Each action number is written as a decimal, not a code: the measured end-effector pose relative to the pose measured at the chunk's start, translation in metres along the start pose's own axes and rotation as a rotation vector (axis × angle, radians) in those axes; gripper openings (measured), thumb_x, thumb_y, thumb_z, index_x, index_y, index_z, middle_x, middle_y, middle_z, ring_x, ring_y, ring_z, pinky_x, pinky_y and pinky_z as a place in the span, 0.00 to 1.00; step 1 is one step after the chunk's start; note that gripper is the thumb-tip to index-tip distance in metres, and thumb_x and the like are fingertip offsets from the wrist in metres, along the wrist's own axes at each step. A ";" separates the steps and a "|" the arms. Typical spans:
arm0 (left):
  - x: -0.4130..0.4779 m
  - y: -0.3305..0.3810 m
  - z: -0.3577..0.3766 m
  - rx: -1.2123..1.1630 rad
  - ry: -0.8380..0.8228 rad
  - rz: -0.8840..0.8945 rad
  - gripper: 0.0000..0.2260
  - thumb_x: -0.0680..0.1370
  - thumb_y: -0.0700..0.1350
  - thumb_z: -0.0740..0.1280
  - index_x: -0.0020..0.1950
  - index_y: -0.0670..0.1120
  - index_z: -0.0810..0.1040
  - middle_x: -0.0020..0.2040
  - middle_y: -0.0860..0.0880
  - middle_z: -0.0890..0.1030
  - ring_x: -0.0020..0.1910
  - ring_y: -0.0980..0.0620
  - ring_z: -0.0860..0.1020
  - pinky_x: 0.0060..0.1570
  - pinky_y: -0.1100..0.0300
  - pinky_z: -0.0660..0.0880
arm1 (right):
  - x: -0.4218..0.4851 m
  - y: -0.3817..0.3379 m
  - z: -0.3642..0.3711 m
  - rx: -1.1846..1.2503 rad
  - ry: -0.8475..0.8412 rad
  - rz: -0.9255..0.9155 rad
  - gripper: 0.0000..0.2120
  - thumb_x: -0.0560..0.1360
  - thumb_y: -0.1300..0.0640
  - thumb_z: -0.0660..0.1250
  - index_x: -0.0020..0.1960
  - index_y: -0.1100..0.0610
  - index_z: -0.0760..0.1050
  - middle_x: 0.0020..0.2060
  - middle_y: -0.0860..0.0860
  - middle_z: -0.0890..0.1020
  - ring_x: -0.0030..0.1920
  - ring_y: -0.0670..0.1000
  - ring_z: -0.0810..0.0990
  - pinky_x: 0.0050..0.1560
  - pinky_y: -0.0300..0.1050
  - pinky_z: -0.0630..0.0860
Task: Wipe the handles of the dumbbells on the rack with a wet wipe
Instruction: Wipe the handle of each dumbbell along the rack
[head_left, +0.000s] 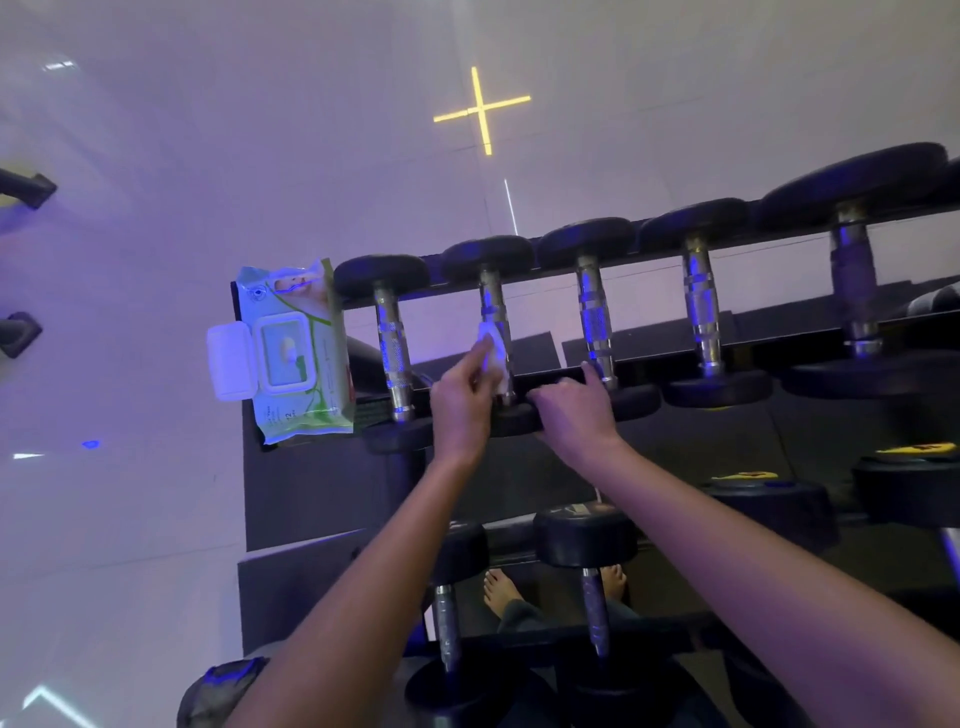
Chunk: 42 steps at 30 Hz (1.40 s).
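Several black dumbbells with chrome handles lie across the top tier of a dark rack (675, 358). My left hand (460, 400) holds a white wet wipe (493, 348) against the handle of the second dumbbell from the left (493, 306). My right hand (574, 410) grips the near head of that same dumbbell (514, 418), fingers curled over its top. The leftmost dumbbell's handle (392, 348) stands just left of my left hand.
A green pack of wet wipes (293, 353) with its white lid flipped open lies on the rack's left end. Lower tiers hold more dumbbells (587, 540). Bare feet (501, 590) show beneath the rack. Pale tiled floor (156, 208) spreads to the left and beyond.
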<state>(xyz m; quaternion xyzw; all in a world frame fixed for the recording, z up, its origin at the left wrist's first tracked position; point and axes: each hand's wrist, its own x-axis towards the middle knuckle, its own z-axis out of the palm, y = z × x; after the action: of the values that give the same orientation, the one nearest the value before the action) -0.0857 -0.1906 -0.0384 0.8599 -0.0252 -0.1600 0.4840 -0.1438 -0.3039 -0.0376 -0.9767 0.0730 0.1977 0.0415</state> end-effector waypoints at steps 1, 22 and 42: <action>0.008 0.004 -0.003 -0.010 0.033 0.006 0.14 0.77 0.39 0.67 0.63 0.42 0.77 0.47 0.48 0.82 0.42 0.58 0.77 0.43 0.76 0.69 | 0.002 0.000 0.000 0.008 -0.002 0.002 0.10 0.76 0.56 0.63 0.57 0.49 0.76 0.50 0.49 0.82 0.56 0.51 0.78 0.72 0.52 0.52; 0.056 0.028 -0.011 0.045 0.042 0.176 0.08 0.76 0.40 0.67 0.53 0.42 0.82 0.49 0.50 0.77 0.47 0.50 0.78 0.47 0.63 0.73 | -0.026 -0.012 0.008 0.279 0.479 -0.082 0.20 0.55 0.48 0.82 0.44 0.54 0.83 0.37 0.47 0.85 0.40 0.47 0.84 0.63 0.55 0.70; 0.019 -0.001 -0.021 0.416 -0.206 0.470 0.07 0.76 0.40 0.67 0.51 0.40 0.83 0.53 0.45 0.76 0.47 0.46 0.76 0.47 0.60 0.71 | -0.036 -0.017 -0.012 0.547 0.129 0.435 0.30 0.69 0.34 0.64 0.63 0.52 0.76 0.59 0.50 0.79 0.70 0.44 0.65 0.71 0.55 0.31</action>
<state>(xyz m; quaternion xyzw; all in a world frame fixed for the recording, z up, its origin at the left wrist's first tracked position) -0.0614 -0.1762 -0.0344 0.8904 -0.3039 -0.1215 0.3164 -0.1691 -0.2843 -0.0112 -0.9015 0.3321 0.1129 0.2535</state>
